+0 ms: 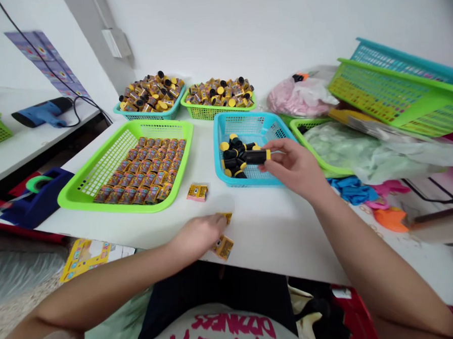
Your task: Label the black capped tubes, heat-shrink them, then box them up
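Pink-lettered shirt point(219, 329) is nearest the camera, at the front edge of the white table point(282, 227). Right hand point(294, 166): thumb and fingers closed to the width of a black cylinder point(255, 157), gripping its yellow-capped end. Left hand point(199, 235): fingertips bunched together on a yellow label point(228, 217); cannot tell whether pinched or only pressed. Cylinder is above the blue basket point(250, 182), long axis roughly level, left to right in view, black end pointing left, over similar cylinders point(231, 156). Second label point(224, 247) lies under the left hand, near the table edge; third label point(197, 192) farther back, beside the green basket point(137, 208) of wrapped cylinders point(143, 169). Bare tabletop extends right of the left hand, below the blue basket.
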Available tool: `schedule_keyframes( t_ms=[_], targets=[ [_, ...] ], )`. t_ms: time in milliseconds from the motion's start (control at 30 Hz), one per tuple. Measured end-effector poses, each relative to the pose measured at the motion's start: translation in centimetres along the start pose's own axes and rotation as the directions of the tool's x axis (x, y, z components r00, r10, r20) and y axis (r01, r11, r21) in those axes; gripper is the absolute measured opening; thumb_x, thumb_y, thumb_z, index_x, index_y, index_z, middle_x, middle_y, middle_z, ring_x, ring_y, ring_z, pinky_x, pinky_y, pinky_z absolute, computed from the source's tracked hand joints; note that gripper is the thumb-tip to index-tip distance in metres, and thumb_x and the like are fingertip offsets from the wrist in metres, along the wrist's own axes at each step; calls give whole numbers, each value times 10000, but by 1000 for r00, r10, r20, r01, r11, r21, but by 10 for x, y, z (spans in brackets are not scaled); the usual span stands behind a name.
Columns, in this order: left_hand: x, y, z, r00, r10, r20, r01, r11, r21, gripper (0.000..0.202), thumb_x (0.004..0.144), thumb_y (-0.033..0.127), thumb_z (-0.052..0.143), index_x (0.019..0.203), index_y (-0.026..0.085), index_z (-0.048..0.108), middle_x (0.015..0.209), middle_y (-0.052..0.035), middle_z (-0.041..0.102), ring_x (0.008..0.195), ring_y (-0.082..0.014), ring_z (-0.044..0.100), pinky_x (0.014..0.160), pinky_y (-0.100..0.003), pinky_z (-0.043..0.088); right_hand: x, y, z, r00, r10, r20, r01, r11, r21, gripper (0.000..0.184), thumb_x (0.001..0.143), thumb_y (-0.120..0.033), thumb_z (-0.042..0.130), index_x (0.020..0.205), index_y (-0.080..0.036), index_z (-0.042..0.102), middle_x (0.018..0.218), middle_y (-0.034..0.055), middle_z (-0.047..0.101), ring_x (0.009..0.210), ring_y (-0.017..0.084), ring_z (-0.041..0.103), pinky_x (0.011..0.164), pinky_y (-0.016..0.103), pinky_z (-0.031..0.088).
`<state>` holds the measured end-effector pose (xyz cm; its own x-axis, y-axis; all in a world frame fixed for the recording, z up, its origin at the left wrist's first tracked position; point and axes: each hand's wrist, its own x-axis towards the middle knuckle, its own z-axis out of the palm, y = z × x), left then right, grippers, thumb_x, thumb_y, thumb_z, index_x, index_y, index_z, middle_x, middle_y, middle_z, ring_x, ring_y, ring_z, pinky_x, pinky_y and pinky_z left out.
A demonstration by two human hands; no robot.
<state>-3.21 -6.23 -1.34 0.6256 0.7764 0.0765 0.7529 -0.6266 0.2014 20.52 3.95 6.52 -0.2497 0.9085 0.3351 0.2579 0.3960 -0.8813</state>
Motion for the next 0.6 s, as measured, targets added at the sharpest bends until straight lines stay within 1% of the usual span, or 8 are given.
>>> schedule_keyframes(
  t_ms=[100,200,233,300,367,467,533,600],
  targets=[
    [26,-9,-24,986,-107,-126,75,969,-236,146,937,215,556,959,167,692,881,-30,760,773,-162,718,702,-238,542,-19,9,1,998,-62,16,59,987,151,309,802,-274,691,1093,-246,591,903,10,670,706,153,699,674,328,583],
    [50,-7,-47,942,-205,-265,45,860,-508,169,894,320,648,966,185,718,837,-3,763,685,-124,694,640,-202,511,-31,19,2,999,-46,24,40,977,212,315,821,-317,723,1107,-253,609,826,-4,677,744,156,704,682,319,590],
    [58,-5,-53,934,-217,-282,18,821,-571,190,893,342,649,963,183,728,820,-5,765,672,-122,691,627,-198,506,-34,23,2,999,-37,13,33,974,226,333,812,-323,743,1110,-254,612,803,-11,674,725,152,698,656,310,586],
    [70,-1,-59,939,-205,-277,-16,777,-629,236,914,373,616,926,175,743,767,-9,765,660,-123,698,606,-190,501,-38,30,1,999,-25,-21,30,962,271,365,800,-323,768,1125,-255,616,768,-26,668,658,139,678,608,302,574],
    [77,1,-57,944,-208,-256,-15,747,-664,335,949,411,550,829,163,741,713,-13,762,643,-125,711,585,-182,502,-40,36,-1,999,-19,-45,34,937,348,354,817,-327,760,1135,-253,624,725,-38,665,613,132,662,602,307,570],
    [79,-3,-42,951,-202,-233,-14,726,-688,472,994,449,435,760,161,726,740,-26,778,666,-133,738,610,-185,530,-41,39,-3,999,21,-37,-2,893,449,328,821,-374,754,1104,-247,648,721,-31,684,611,138,668,604,317,576],
    [77,-8,-32,959,-166,-230,-30,747,-664,488,1006,450,401,782,169,732,759,-25,784,682,-138,745,634,-197,545,-42,37,-3,997,71,-11,-57,872,486,340,795,-433,766,1056,-241,664,720,-22,691,592,145,667,579,320,579],
    [73,-11,-25,960,-145,-240,-44,767,-640,454,1000,459,419,862,177,746,775,-25,787,697,-148,749,647,-213,555,-43,35,-2,993,109,35,-112,853,510,355,772,-462,779,1026,-236,677,699,-20,688,559,146,658,548,317,578]
  ],
)
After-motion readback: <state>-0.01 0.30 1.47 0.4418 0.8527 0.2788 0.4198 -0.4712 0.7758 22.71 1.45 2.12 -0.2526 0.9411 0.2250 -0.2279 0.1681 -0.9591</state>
